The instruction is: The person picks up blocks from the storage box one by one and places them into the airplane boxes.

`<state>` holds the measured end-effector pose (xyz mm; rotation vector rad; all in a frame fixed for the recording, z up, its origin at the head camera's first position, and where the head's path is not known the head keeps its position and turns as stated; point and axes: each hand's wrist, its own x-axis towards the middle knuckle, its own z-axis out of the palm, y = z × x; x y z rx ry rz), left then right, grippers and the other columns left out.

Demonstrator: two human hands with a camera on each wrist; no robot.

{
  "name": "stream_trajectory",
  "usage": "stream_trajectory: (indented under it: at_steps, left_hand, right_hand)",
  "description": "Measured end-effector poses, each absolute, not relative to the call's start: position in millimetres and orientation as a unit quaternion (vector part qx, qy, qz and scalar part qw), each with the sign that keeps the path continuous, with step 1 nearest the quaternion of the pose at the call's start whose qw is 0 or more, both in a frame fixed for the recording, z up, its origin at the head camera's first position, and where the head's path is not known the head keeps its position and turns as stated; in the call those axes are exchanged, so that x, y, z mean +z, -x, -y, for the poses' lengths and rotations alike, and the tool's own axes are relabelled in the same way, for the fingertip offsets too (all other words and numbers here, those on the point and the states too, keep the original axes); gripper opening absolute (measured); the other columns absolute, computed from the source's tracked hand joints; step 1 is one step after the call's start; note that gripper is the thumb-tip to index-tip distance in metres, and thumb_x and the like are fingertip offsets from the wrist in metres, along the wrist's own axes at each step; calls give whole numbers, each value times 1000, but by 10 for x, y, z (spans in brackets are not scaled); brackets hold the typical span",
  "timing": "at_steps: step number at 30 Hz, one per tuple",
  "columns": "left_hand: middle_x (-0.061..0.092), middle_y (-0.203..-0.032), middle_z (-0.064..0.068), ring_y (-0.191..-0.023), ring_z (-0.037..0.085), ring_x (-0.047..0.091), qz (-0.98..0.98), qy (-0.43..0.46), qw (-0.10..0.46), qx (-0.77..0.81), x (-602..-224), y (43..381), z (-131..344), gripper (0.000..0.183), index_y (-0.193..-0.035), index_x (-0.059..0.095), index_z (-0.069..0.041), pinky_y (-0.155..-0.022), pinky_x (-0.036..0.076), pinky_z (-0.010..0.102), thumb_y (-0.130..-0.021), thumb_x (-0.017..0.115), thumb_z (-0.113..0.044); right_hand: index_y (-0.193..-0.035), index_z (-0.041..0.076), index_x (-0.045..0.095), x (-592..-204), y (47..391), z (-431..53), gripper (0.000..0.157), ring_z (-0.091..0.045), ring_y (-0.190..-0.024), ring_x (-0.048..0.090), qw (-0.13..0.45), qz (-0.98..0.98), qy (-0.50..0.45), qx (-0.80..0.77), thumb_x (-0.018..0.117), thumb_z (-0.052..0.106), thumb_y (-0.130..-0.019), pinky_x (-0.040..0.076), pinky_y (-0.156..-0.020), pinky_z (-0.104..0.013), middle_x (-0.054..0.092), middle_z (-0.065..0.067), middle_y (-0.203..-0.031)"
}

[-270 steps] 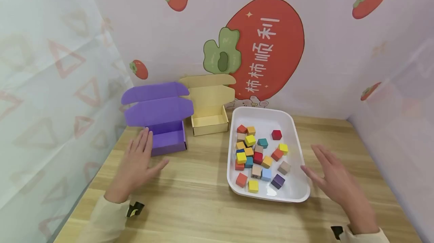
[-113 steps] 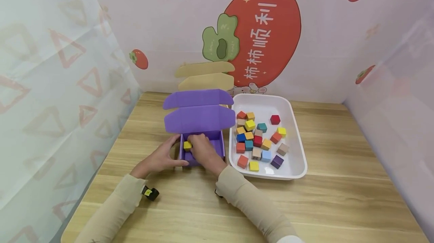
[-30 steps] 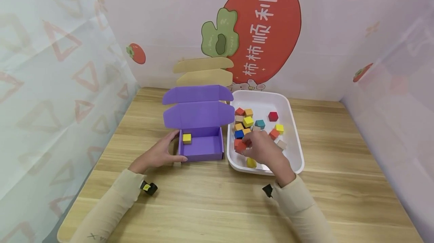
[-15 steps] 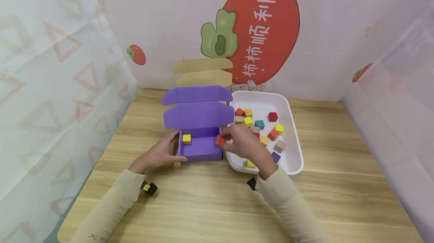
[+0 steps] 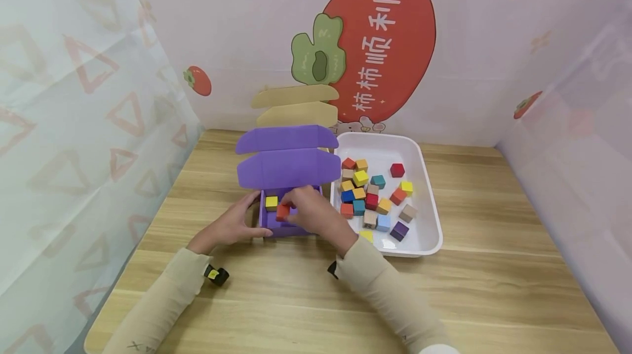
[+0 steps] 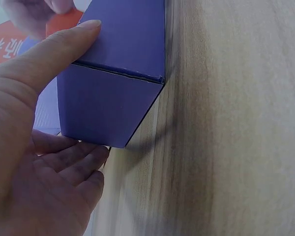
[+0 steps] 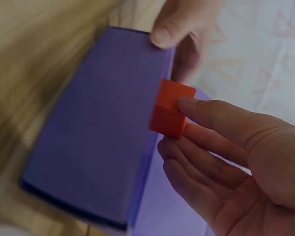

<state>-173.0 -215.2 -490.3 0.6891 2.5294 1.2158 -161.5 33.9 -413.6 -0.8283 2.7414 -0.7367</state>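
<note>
One red cube (image 5: pixel 283 212) is pinched between the thumb and fingers of the right hand (image 5: pixel 316 214), at the opening of a purple box (image 5: pixel 291 231). The left hand (image 5: pixel 229 226) clasps the box's left end, thumb on the front wall. A yellow cube (image 5: pixel 271 203) sits inside at the left; beside the box, a white tray (image 5: pixel 427 233) holds many coloured cubes (image 5: pixel 372 201).

Behind the wood-grain table (image 5: pixel 494 266) hangs a backdrop (image 5: pixel 474 68) printed with red persimmons (image 5: pixel 402 57), a triangle-patterned sheet (image 5: pixel 74 140) to its left.
</note>
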Motion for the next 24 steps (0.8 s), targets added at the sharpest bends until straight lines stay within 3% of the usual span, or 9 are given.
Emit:
stream_trajectory:
  at_steps: [7,15,24]
  left_hand:
    - [26,-173,20,-160,42,28,-871,-239,124,410,-4895,1723,2170,114,-168,19,-4,-129,28,64,-85,90,-36]
    - [26,-174,20,-160,41,28,-867,-238,128,418,-4881,1715,2157,112,-168,19,-4,-129,28,63,-86,90,-32]
    - [23,-174,23,-160,44,27,-869,-237,126,415,-4892,1712,2164,113,-168,17,-2,-129,28,63,-87,89,-35]
  right_hand:
    - [-110,8,81,-4345,1662,-103,17,-10,-80,61,92,-925,280,-239,82,13,-94,53,-68,-20,76,0,-97]
    - [-105,7,82,-4512,1694,24,14,-12,-85,68,64,-940,236,-238,83,9,-92,58,-73,-24,79,-4,-100]
    - [-98,4,78,-4608,1726,59,11,-12,-77,68,49,-939,201,-276,85,9,-90,57,-65,-22,75,-4,-88]
